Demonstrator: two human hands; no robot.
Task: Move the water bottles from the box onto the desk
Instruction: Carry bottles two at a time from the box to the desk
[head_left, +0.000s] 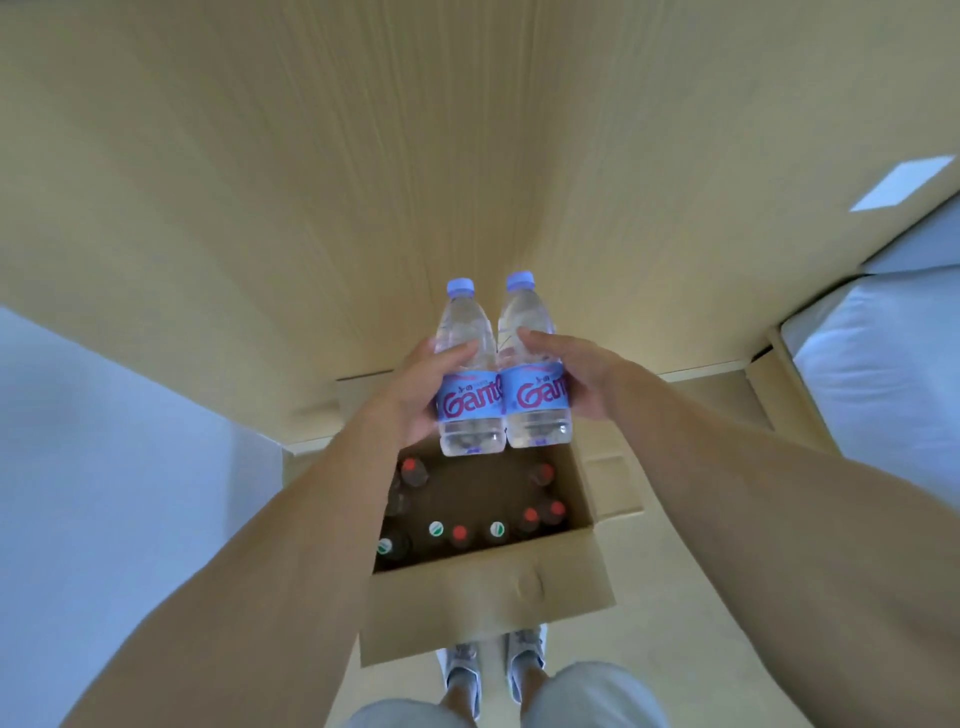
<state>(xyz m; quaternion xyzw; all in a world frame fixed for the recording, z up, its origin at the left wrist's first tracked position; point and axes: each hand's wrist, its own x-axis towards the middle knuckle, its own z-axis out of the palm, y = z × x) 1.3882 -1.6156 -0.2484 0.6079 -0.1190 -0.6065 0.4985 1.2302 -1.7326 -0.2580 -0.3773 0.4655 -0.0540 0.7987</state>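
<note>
Left hand (415, 395) grips the left water bottle (467, 374); right hand (576, 376) grips the right water bottle (532, 369). Both are held touching above the open cardboard box (488, 597), which holds capped bottles (460, 535) with red and white-green caps. Wooden desk (311, 182) lies beyond.

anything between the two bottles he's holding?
Nothing. In the head view the left bottle and right bottle sit side by side, labels touching, one in each hand.

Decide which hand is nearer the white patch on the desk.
Right. The right hand is on the patch's side; the left hand is farther away.
</note>
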